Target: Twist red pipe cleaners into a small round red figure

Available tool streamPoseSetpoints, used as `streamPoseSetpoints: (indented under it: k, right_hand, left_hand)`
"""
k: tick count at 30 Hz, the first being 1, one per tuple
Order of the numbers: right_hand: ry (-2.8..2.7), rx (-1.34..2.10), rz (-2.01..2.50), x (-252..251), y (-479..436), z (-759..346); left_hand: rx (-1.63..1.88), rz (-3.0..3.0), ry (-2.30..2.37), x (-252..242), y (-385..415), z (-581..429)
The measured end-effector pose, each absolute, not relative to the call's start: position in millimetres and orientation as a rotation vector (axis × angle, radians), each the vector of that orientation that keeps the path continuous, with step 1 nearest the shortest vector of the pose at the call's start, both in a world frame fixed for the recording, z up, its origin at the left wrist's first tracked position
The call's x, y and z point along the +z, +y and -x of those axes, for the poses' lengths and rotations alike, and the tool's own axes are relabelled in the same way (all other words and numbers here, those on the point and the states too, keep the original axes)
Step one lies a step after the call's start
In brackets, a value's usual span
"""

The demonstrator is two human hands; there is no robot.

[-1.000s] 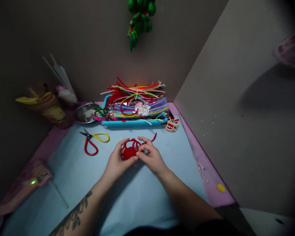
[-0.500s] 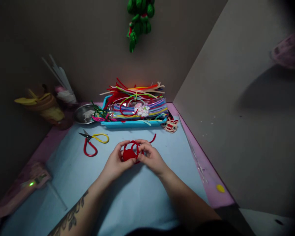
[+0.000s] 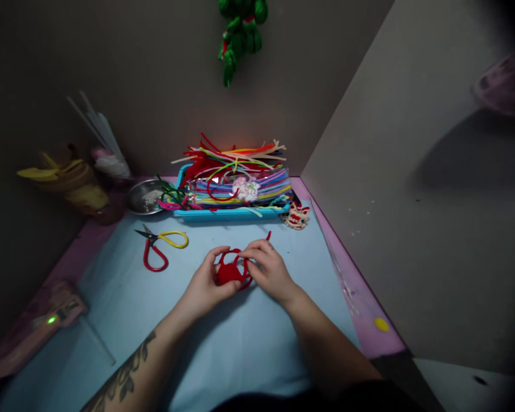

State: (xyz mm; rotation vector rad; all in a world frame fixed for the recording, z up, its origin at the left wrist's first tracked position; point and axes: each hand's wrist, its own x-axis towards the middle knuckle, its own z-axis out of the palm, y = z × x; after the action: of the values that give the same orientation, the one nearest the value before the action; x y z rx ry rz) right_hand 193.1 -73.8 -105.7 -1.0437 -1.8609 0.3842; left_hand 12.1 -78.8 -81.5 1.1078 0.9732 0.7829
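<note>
Between my hands, above the light blue cloth [image 3: 223, 355], is a red pipe-cleaner piece [image 3: 229, 274] with a solid rounded body and open loops along its top and right side. My left hand [image 3: 211, 280] grips the body from the left, thumb in front. On the right, my right hand [image 3: 268, 268] pinches one of the red loops between thumb and fingers. A loose red end sticks out beyond that hand's fingers. Fingertips partly cover the loops.
A blue tray [image 3: 232, 215] of colourful pipe cleaners stands at the back. Scissors [image 3: 154, 246] lie on the left, behind them a metal bowl [image 3: 143, 200] with white bits. A glue gun [image 3: 51, 329] rests front left. A lion-face ornament [image 3: 296, 217] lies beside the tray.
My right hand has shifted slightly right and up along the red loops, its fingers now bent over the top. My left hand keeps its hold. The whole view has shifted a little.
</note>
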Motion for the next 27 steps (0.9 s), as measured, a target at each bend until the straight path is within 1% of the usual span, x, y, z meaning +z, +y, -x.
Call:
streamPoseSetpoints:
  k: [9, 17, 22, 27]
  right_hand:
    - [-1.834, 0.132, 0.912, -100, -82, -192]
    - [-1.882, 0.103, 0.8, -95, -85, -195]
    - [-1.779, 0.379, 0.973, -96, -81, -190]
    - [-1.612, 0.86, 1.26, -97, -77, -191]
  left_hand:
    - [0.875, -1.097, 1.006, -82, -81, -14]
    - [0.931, -1.077, 0.998, -82, -79, -13]
    - [0.866, -1.193, 0.988, -83, -78, -7]
    - [0.864, -1.359, 1.056, -81, -78, -4]
